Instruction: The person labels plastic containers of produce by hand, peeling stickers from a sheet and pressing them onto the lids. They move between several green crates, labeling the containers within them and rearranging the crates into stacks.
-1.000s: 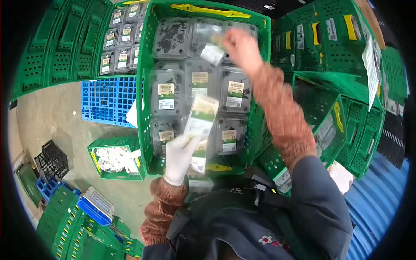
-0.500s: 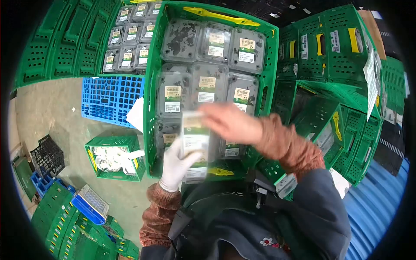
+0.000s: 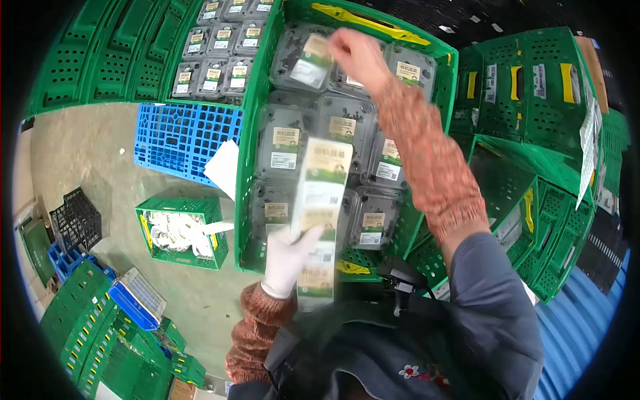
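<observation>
In a white glove, my left hand (image 3: pixel 285 261) is closed on a long strip of labels (image 3: pixel 321 193) that hangs over the near boxes. My bare right hand (image 3: pixel 360 59) pinches the upper corner of a single label (image 3: pixel 313 61), which lies over the far-left clear plastic box (image 3: pixel 285 67). Dark contents show through that box's lid. Other boxes in the green crate (image 3: pixel 248 200), such as the middle one (image 3: pixel 343 110) and the near-right one (image 3: pixel 377 200), carry the same beige, green and white label. My right forearm crosses over the boxes on the right.
A second green crate with labelled boxes (image 3: pixel 212 79) stands at the upper left, near a blue pallet (image 3: pixel 180 143). Below is a small green crate holding crumpled white paper (image 3: pixel 177 233). Stacked green crates (image 3: pixel 527 87) rise on the right.
My right hand has moved away from the strip, up to the far-left box, with a label at its fingers. The left hand still holds the strip. The view has shifted slightly.
</observation>
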A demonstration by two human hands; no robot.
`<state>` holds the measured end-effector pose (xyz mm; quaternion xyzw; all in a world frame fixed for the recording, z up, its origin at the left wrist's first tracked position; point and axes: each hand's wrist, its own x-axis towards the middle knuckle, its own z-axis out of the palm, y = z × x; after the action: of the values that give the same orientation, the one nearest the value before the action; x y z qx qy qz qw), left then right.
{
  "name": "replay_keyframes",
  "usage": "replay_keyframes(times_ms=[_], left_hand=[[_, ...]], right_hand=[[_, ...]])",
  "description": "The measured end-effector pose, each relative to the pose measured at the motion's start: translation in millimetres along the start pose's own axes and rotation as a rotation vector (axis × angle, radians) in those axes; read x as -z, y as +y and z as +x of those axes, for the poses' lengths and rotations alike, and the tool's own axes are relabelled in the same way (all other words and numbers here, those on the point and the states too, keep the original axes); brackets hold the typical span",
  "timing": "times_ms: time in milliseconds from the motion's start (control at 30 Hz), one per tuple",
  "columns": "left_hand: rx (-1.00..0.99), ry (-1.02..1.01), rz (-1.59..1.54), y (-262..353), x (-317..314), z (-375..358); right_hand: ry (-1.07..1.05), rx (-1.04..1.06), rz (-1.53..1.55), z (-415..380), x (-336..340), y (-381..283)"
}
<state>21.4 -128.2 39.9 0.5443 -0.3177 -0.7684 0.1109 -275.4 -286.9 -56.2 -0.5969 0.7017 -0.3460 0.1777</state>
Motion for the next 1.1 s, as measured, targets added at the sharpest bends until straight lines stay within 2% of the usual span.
replay_keyframes(times_ms=[33,100,167,233,333,367,400,433,467,500,533,567,600,633,700,733,767,800,833,867,900,1000,1067,1100], left_hand=[[0.072,-0.025,-0.018,2,2,-4],[0.021,-0.051,0.093,-16,14,-12],[-0.027,-0.065,0.183,-19,17,-21],[-0.060,-0.082,0.254,-19,20,-30],[-0.096,-0.086,0.291,-20,20,-47],[-0.109,-0.072,0.270,-22,21,-50],[-0.120,-0.064,0.247,-27,21,-53],[-0.124,-0.062,0.222,-35,21,-58],[-0.105,-0.085,0.234,-45,27,-60],[-0.068,-0.117,0.282,-49,32,-65],[-0.023,-0.156,0.338,-52,36,-69],[0.031,-0.203,0.402,-57,36,-76],[0.023,-0.289,0.389,-58,32,-85],[-0.545,-0.417,0.635,-67,31,-85],[-0.441,-0.401,0.459,-69,8,-113],[-0.361,-0.427,0.392,-65,-4,-128],[-0.213,-0.520,0.363,-57,-13,-142],[-0.375,-0.505,0.440,-79,-10,-134],[-0.377,-0.490,0.497,-80,-17,-146],[-0.294,-0.515,0.474,-86,-21,-152],[-0.210,-0.532,0.454,-90,-26,-159],[-0.395,-0.665,0.528,-105,-60,-187],[-0.306,-0.716,0.610,-115,-72,-196],[-0.260,-0.735,0.648,-121,-79,-199]], right_hand=[[-0.030,0.021,-0.014,23,-8,18],[-0.146,0.024,-0.073,52,-37,36],[-0.317,-0.014,-0.373,51,-72,58],[-0.231,-0.012,-0.535,34,-60,26],[0.053,0.097,-0.428,-12,-34,-15],[-0.112,-0.089,-0.115,-39,-14,-38],[-0.199,0.022,0.332,-70,-22,-22],[-0.594,-0.103,0.722,-105,21,-56],[-0.708,-0.142,0.863,-148,57,-99],[-0.684,-0.176,0.718,-187,76,-131],[-0.403,0.030,0.482,-222,86,-155],[-0.353,-0.040,0.260,-256,96,-169],[-0.190,-0.034,0.280,-286,97,-182],[-0.024,-0.034,0.289,-318,94,-198],[0.007,-0.184,0.311,-374,89,-237],[0.140,-0.147,0.285,-390,86,-261],[0.181,-0.196,0.136,-409,84,-271],[0.268,-0.175,0.031,-424,92,-277],[0.348,-0.145,-0.073,-436,102,-278],[0.395,-0.237,-0.074,-451,112,-282],[0.398,-0.236,-0.082,-465,119,-283],[0.372,-0.253,-0.120,-505,135,-284],[0.472,-0.052,-0.418,-528,149,-253],[0.567,-0.328,-0.370,-544,175,-233]])
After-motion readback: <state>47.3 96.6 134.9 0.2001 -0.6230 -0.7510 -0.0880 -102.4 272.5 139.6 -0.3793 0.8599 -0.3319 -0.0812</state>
